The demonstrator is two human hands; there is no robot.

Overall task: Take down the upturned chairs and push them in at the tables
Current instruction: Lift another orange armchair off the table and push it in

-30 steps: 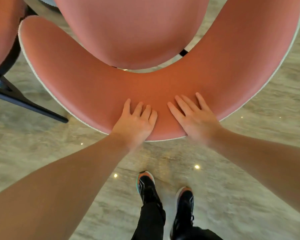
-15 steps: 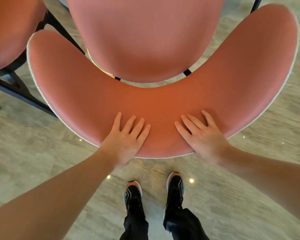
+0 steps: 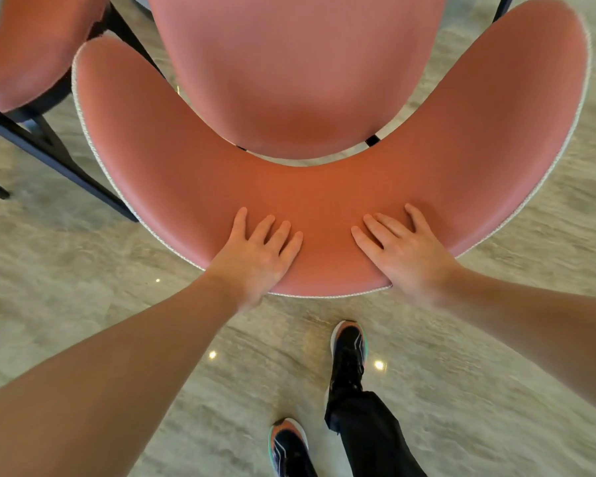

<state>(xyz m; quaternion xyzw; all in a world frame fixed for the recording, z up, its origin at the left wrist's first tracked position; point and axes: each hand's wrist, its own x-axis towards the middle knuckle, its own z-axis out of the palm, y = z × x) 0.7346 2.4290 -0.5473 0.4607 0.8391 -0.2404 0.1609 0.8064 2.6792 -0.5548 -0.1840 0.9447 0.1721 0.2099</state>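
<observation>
pink chair (image 3: 324, 208) upright on floor (image 3: 66, 287); left hand (image 3: 255, 253) and right hand (image 3: 403, 249) flat on its backrest, fingers straight, gripping nothing. push-in underway; table unseen.

Floor (image 3: 83, 304): polished, stone-look, grey-beige with pale streaked veining. You will see it blurred toward the frame edges.

Reflections: three small bright light spots (image 3: 212, 354) on the floor. Two flank the right shoe and a fainter one lies farther up and to the left.

Your footwear: dark shoes with white line markings, orange at the toe and a teal edge. The right shoe (image 3: 350, 349) stands ahead. The left shoe (image 3: 288, 445) is set back at the bottom edge, partly cut off.

A black trouser leg (image 3: 369, 432) covers the right ankle and runs out of the bottom of the frame.
</observation>
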